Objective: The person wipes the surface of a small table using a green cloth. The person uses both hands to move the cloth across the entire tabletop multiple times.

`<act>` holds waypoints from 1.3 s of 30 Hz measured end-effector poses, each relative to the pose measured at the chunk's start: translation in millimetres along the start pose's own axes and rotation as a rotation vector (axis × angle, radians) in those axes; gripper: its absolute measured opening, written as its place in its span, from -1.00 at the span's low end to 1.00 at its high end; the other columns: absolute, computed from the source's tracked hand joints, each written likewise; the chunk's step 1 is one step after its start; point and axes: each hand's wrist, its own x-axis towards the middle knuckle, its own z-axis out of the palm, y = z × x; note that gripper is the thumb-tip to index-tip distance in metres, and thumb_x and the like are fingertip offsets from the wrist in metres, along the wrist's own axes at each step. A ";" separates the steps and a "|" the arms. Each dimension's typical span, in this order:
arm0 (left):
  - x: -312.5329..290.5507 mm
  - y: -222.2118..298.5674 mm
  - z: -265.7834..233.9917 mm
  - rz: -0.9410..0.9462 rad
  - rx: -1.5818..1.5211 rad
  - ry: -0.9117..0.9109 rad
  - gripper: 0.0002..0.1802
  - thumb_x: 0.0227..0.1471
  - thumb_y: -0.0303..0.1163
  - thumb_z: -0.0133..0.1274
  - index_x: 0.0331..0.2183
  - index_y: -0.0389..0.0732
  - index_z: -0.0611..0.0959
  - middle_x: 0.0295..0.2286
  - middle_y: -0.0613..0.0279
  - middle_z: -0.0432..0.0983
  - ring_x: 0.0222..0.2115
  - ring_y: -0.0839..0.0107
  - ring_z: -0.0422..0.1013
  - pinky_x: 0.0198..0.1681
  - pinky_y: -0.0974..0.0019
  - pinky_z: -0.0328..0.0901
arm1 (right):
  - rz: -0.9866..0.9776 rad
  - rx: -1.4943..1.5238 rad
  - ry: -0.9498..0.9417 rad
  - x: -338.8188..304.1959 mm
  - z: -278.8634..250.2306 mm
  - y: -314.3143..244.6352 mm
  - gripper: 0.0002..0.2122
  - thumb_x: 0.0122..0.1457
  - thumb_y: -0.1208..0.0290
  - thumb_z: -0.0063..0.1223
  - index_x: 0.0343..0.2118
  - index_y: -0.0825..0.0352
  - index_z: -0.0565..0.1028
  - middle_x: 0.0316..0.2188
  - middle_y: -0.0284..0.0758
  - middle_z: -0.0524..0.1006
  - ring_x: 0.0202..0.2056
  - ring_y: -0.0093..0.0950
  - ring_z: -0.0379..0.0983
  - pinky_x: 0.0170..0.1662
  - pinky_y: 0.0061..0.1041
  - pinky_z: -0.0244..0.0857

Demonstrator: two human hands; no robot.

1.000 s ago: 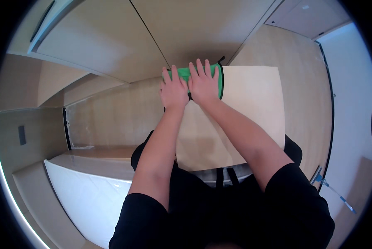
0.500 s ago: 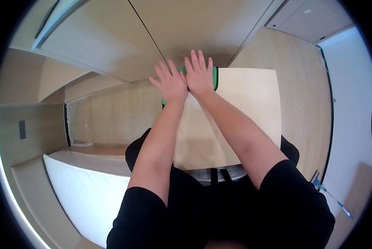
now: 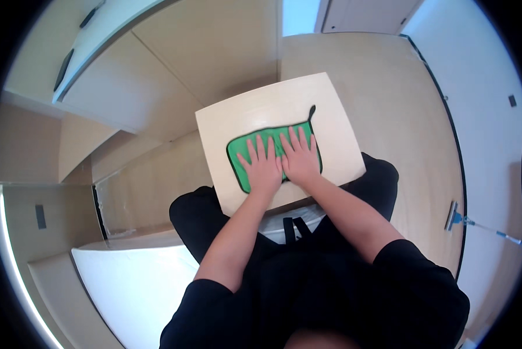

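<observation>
A green cloth (image 3: 243,144) with a black border and a small black loop at its far right corner lies flat on a pale wooden tabletop (image 3: 272,102). My left hand (image 3: 262,168) rests palm down on the cloth's left half, fingers spread. Beside it my right hand (image 3: 299,158) lies palm down on the right half, fingers also apart, the two thumbs close together. Part of the cloth is hidden under both palms. The small table stands in front of me, between my knees.
Beige cabinet doors (image 3: 214,46) rise beyond the table's far side. At the left a white mattress (image 3: 136,285) stands near my leg. A squeegee mop (image 3: 454,216) leans by the wall on the right. Wood-look flooring (image 3: 409,128) runs along the right.
Both hands have come back toward me from the table's far edge, with the cloth under them. The whole cloth now shows on the tabletop, and the view has turned.
</observation>
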 end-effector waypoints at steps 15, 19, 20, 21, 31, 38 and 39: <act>-10.8 61.7 8.5 0.086 -0.019 -0.057 -0.26 0.37 -0.05 -0.02 0.48 0.02 0.31 0.52 0.00 -0.01 0.53 -0.14 -0.16 0.41 -0.68 -0.27 | 0.244 -0.061 -0.001 -48.7 -12.0 34.6 -0.35 0.31 0.19 0.05 0.48 0.12 0.33 0.55 -0.15 0.17 0.56 -0.05 -0.04 0.52 0.29 -0.26; 38.6 73.8 13.6 0.075 -0.037 -0.052 -0.26 0.38 -0.05 -0.04 0.48 0.01 0.31 0.52 0.00 -0.01 0.53 -0.14 -0.16 0.40 -0.69 -0.27 | 0.265 -0.081 0.084 -9.8 -6.5 62.1 -0.36 0.28 0.19 0.08 0.45 0.16 0.37 0.53 -0.14 0.20 0.55 -0.05 0.00 0.50 0.29 -0.22; 51.9 77.3 14.9 0.071 -0.044 -0.052 -0.26 0.38 -0.05 -0.04 0.48 0.01 0.31 0.51 -0.01 0.00 0.54 -0.14 -0.17 0.40 -0.69 -0.28 | 0.271 -0.080 0.079 0.9 -4.3 69.7 -0.36 0.28 0.19 0.08 0.45 0.16 0.37 0.53 -0.14 0.20 0.55 -0.05 0.00 0.50 0.29 -0.22; 65.5 80.6 17.1 0.079 -0.047 -0.021 -0.28 0.38 -0.07 -0.05 0.47 0.00 0.33 0.51 0.00 0.02 0.53 -0.14 -0.14 0.41 -0.67 -0.27 | 0.274 -0.082 0.099 12.6 -3.4 77.6 -0.36 0.28 0.18 0.08 0.44 0.16 0.38 0.52 -0.13 0.22 0.54 -0.05 0.01 0.49 0.29 -0.21; 226.7 106.5 41.7 0.103 -0.057 0.137 -0.45 0.35 -0.21 0.03 0.30 -0.11 0.50 0.37 0.05 0.29 0.42 -0.06 0.14 0.40 -0.62 -0.12 | 0.301 -0.099 0.157 152.6 15.6 157.7 -0.40 0.25 0.25 0.11 0.37 0.26 0.42 0.46 -0.05 0.28 0.50 0.02 0.06 0.40 0.29 0.02; 316.4 115.1 53.1 0.065 -0.045 0.160 -0.56 0.36 -0.24 0.02 0.18 -0.19 0.54 0.27 -0.11 0.37 0.28 -0.02 0.31 0.31 -0.36 0.13 | 0.372 -0.085 0.181 234.1 23.0 188.8 -0.37 0.29 0.27 0.09 0.42 0.27 0.33 0.49 -0.04 0.17 0.48 0.06 0.07 0.39 0.21 0.09; 325.2 117.2 52.6 0.054 -0.052 0.108 -0.57 0.36 -0.25 0.02 0.17 -0.19 0.54 0.28 -0.10 0.35 0.28 -0.01 0.31 0.33 -0.38 0.12 | 0.371 -0.093 0.184 240.0 24.6 193.1 -0.37 0.29 0.29 0.08 0.43 0.26 0.31 0.50 -0.04 0.16 0.48 0.07 0.06 0.40 0.21 0.07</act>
